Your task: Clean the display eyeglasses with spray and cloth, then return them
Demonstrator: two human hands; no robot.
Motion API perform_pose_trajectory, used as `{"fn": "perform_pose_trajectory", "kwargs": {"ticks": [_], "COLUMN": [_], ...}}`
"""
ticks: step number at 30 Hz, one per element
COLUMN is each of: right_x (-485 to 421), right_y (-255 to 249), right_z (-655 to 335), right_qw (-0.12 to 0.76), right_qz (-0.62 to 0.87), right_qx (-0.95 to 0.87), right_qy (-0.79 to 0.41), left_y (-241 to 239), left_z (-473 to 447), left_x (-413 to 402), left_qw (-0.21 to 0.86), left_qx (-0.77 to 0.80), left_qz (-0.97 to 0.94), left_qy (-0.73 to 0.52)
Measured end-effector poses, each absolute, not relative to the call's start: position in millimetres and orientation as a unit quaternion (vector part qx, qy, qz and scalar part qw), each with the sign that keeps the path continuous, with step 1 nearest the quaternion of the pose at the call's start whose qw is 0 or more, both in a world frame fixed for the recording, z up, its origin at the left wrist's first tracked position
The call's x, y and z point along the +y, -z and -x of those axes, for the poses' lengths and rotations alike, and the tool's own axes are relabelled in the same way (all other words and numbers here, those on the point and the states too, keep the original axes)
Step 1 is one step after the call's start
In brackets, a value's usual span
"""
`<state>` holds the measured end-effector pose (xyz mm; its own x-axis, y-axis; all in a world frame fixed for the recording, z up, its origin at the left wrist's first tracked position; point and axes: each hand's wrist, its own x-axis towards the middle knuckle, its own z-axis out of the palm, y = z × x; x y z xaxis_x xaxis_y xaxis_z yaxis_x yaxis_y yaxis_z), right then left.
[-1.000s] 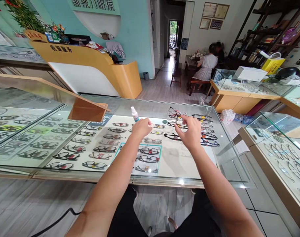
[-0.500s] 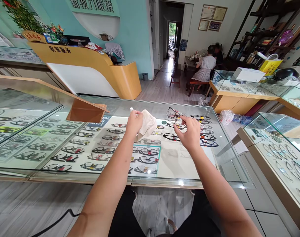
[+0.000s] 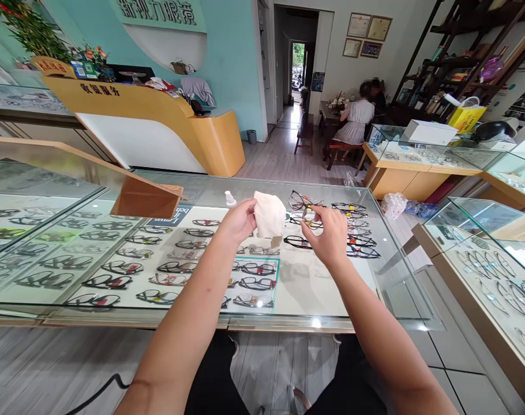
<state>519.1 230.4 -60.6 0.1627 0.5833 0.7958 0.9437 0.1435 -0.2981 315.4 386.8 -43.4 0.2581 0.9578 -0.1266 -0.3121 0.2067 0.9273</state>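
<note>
My left hand (image 3: 239, 222) is closed on a cream cleaning cloth (image 3: 269, 214), lifted above the glass display counter (image 3: 387, 288). My right hand (image 3: 329, 235) pinches a pair of glasses (image 3: 308, 210) with a thin dark frame, held just right of the cloth. A small white spray bottle (image 3: 230, 199) stands on the glass behind my left hand. Rows of spectacle frames (image 3: 167, 266) lie inside the case under both hands.
More glasses (image 3: 357, 227) rest on the counter top to the right. A tilted wooden mirror stand (image 3: 145, 199) sits at the left. Another glass case (image 3: 496, 253) stands at the right. A person (image 3: 357, 118) sits at a table at the far back.
My left hand picked the cloth up off the glass and carried it right, toward the glasses. My right hand stayed about where it was, holding the glasses.
</note>
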Motion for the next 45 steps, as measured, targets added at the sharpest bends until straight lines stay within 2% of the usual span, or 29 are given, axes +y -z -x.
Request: {"fn": "perform_pose_trajectory", "kwargs": {"ticks": [4, 13, 25, 45], "right_x": [230, 229, 229, 228], "right_y": [62, 61, 66, 64], "right_z": [-514, -505, -490, -487], "right_qw": [0.434, 0.432, 0.455, 0.455], "right_qz": [0.621, 0.617, 0.578, 0.550], "right_qx": [-0.619, -0.616, -0.633, -0.647], "right_qy": [0.209, 0.232, 0.240, 0.267], "left_y": [37, 29, 43, 43], "left_z": [-322, -335, -349, -348], "left_x": [371, 347, 334, 333], "left_qw": [0.751, 0.798, 0.775, 0.814], "left_qx": [0.316, 0.231, 0.260, 0.219], "left_qz": [-0.371, -0.347, -0.334, -0.336], "left_qy": [-0.445, -0.436, -0.469, -0.420]}}
